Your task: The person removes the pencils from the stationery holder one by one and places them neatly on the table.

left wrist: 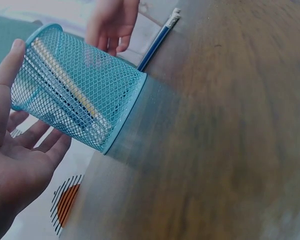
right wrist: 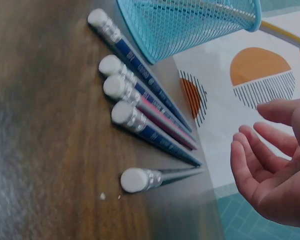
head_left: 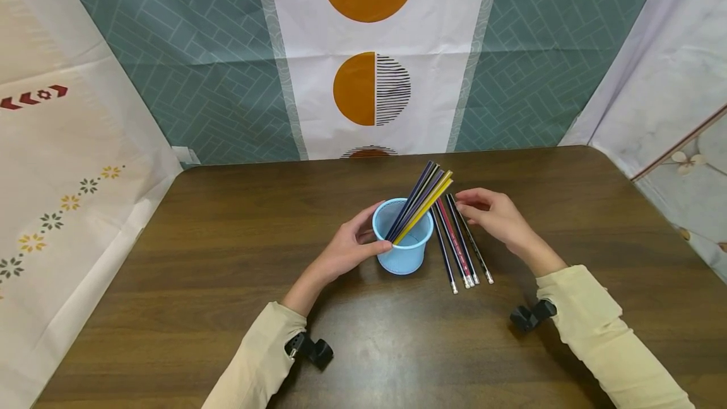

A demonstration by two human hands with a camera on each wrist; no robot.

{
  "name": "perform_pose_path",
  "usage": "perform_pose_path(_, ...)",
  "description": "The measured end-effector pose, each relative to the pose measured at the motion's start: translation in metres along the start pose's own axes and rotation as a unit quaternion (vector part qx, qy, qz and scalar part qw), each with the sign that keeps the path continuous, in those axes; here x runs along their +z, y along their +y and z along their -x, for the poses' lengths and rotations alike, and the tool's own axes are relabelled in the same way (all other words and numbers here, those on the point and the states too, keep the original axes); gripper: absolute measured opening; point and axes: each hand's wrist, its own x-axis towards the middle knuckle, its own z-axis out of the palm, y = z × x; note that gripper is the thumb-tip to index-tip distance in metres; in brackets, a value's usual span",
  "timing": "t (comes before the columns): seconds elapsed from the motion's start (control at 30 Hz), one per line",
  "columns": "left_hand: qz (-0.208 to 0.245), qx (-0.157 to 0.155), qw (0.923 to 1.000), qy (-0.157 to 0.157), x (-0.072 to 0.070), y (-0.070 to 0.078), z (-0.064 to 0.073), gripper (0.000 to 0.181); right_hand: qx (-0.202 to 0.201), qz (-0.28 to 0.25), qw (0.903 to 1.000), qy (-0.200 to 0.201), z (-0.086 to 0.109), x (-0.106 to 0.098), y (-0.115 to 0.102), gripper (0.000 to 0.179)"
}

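Observation:
In the head view my left hand [head_left: 352, 246] holds a light blue mesh pencil cup [head_left: 402, 262], thumb at the near rim and fingers around its side. Several pencils [head_left: 427, 204], dark ones and yellow ones, lean in the cup toward the right. The left wrist view shows the mesh cup [left wrist: 82, 82] standing on the table between thumb and fingers. More pencils [head_left: 452, 238], mostly dark with one red, lie beside the cup, white erasers toward me. My right hand [head_left: 496, 216] hovers by their far ends, its fingers [right wrist: 247, 170] loosely bent with nothing between them.
The brown wooden table [head_left: 238, 226] ends at a patterned cloth backdrop [head_left: 375, 36]. White cloths hang at the left and right sides. Black wrist cameras [head_left: 309, 349] are strapped over both cream sleeves. Small white crumbs [right wrist: 102, 196] lie near the erasers.

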Motion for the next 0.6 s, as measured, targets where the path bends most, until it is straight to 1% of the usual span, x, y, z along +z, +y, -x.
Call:
perform_pose_path(0.1, -0.004, 0.000, 1.0000, 0.002, 0.000, 0.001, 0.000, 0.071, -0.010, -0.017, 0.9998, -0.008, 0.001, 0.001, -0.004, 0.038)
perform_pose_path(0.43, -0.010, 0.006, 0.9999, 0.000, 0.000, 0.001, 0.000, 0.072, -0.029, -0.047, 0.9979, -0.033, 0.006, 0.009, -0.013, 0.035)
perform_pose_path(0.6, -0.008, 0.001, 1.0000, 0.002, 0.000, 0.001, 0.000, 0.072, -0.038, -0.058, 0.9965, -0.045, 0.007, 0.013, -0.018, 0.034)
